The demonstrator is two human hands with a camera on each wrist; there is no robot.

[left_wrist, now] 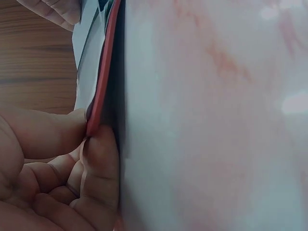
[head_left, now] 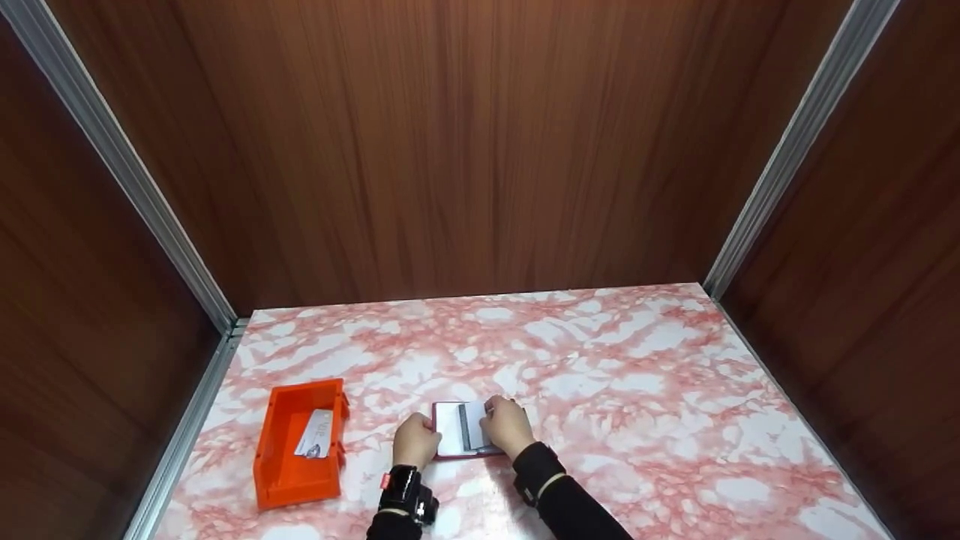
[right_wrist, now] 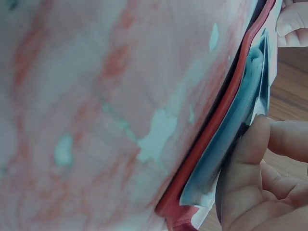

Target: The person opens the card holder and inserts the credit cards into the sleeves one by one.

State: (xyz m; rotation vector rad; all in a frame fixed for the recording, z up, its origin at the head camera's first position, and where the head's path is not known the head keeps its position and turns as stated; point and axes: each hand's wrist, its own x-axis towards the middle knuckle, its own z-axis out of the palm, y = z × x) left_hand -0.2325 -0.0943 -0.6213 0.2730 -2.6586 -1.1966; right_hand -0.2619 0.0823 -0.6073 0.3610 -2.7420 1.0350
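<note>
A red-edged booklet (head_left: 448,429) lies opened flat on the table, with white inner faces and a grey strip near its middle. My left hand (head_left: 416,441) pinches its left edge; in the left wrist view the thumb and a finger of that hand (left_wrist: 57,168) grip the red cover (left_wrist: 100,86). Over the booklet's right half, my right hand (head_left: 510,427) holds a pale sheet or card (head_left: 477,424). The right wrist view has that hand (right_wrist: 264,183) pinching thin material beside bluish clear sleeves (right_wrist: 216,154), above the red cover (right_wrist: 211,130).
An orange bin (head_left: 292,480) stands on the left of the table, with a white paper (head_left: 316,435) bearing writing inside. The table (head_left: 637,390) has a red and white marbled top. Brown wood-grain walls (head_left: 465,150) with metal corner posts enclose it.
</note>
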